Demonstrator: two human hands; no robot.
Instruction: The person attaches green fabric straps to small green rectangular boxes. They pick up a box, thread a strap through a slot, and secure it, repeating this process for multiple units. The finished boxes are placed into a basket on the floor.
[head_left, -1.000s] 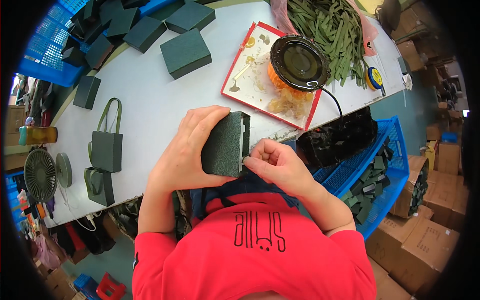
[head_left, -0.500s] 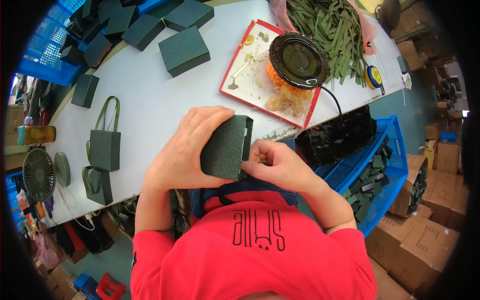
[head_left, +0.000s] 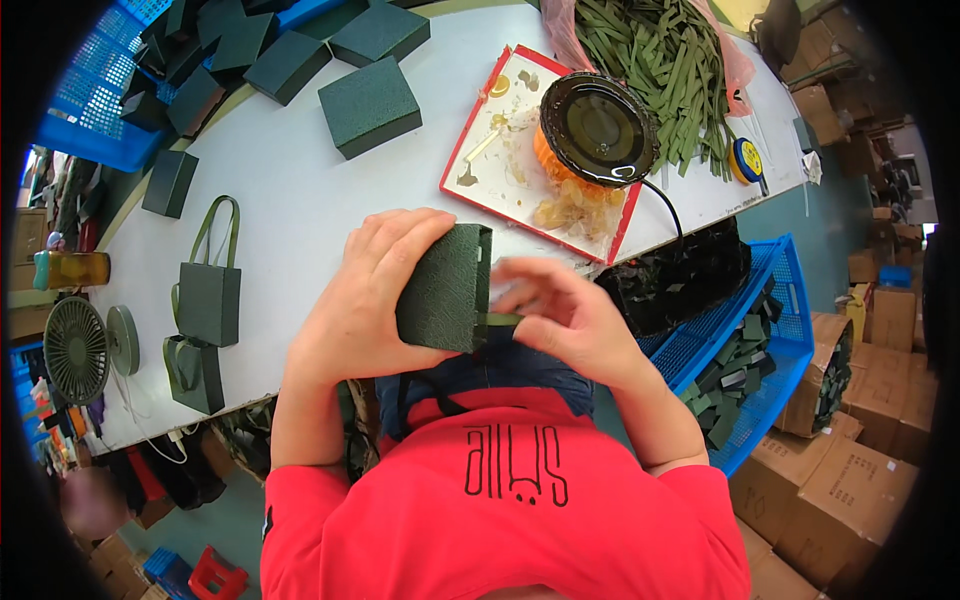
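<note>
Standing here watching this, and the dark green textured cardboard-looking box [head_left: 440,290] is up off the white counter [head_left: 270,150], around its near edge, just above the person's lap. The left hand [head_left: 345,310] has it wrapped from the side, thumb underneath, fingers over the top. Right hand [head_left: 575,320] is blurry at the narrow side. A flat olive-green ribbon strip [head_left: 503,319] runs from the box to that thumb, but I can't tell if the fingers are actually pinched on it.

My guess on feel: the box is light, hollow and pretty stiff, since its edges look straight in that grip. The grainy skin shouldn't be slippery. I'd hold it like the left hand does, across the broad body, and go easy near the side facing the right hand, where it looks open and thin walls could crush or dent. The ribbon's the floppy bit, so I'd take it flat, close to the box. Also, that black round pan [head_left: 603,125] looks glossy and gummy, so sticky fingertips could mark the green skin.
</note>
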